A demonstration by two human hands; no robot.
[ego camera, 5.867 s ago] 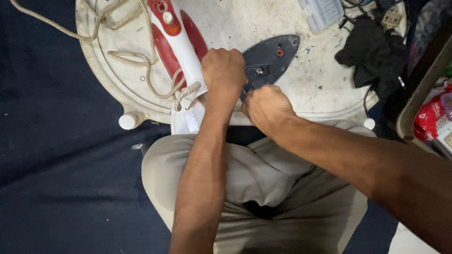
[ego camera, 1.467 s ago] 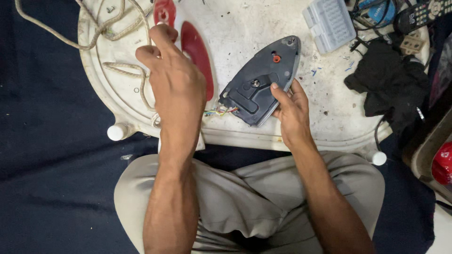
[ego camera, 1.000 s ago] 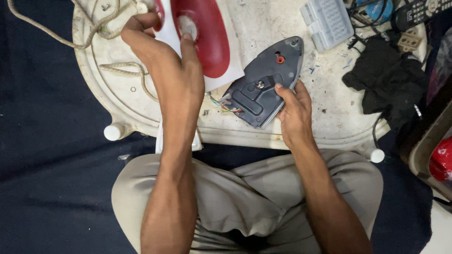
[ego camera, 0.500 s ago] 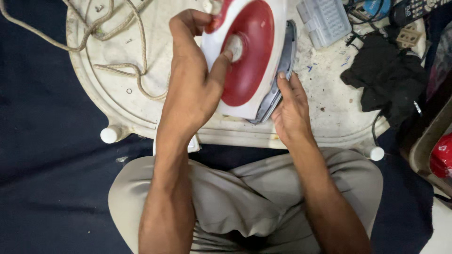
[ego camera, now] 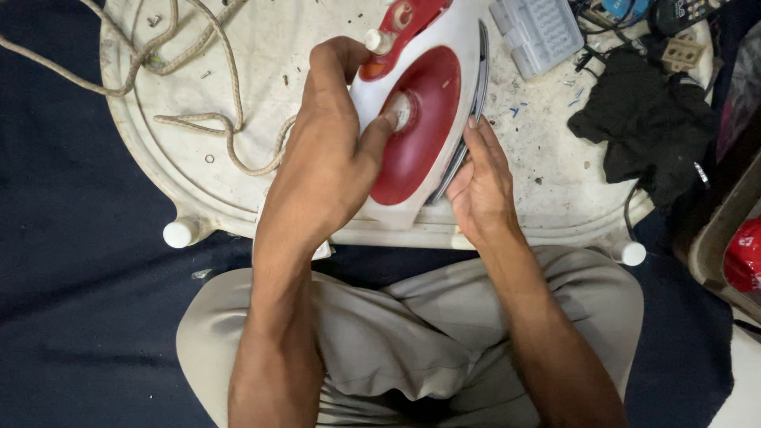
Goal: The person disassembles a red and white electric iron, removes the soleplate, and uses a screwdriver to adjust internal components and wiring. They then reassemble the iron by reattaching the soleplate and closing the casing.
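Note:
A red and white clothes iron body [ego camera: 420, 119] lies over its dark grey soleplate [ego camera: 468, 119], of which only the right edge shows. My left hand [ego camera: 329, 158] grips the iron's left side, thumb pressed on the white knob in its red middle. My right hand [ego camera: 479, 186] holds the soleplate's lower right edge, fingers along the seam. Both rest on a dirty white round table [ego camera: 238, 103] in front of my crossed legs.
A beige braided power cord [ego camera: 190, 95] loops across the table's left part. A clear plastic parts box [ego camera: 539, 32] sits at the top right, a black cloth [ego camera: 642, 127] and dark cables beside it. Small screws lie scattered. Dark blue floor covering surrounds the table.
My left hand lifted the red and white body from the table's left and brought it down over the grey soleplate. My right hand stayed on the soleplate's edge.

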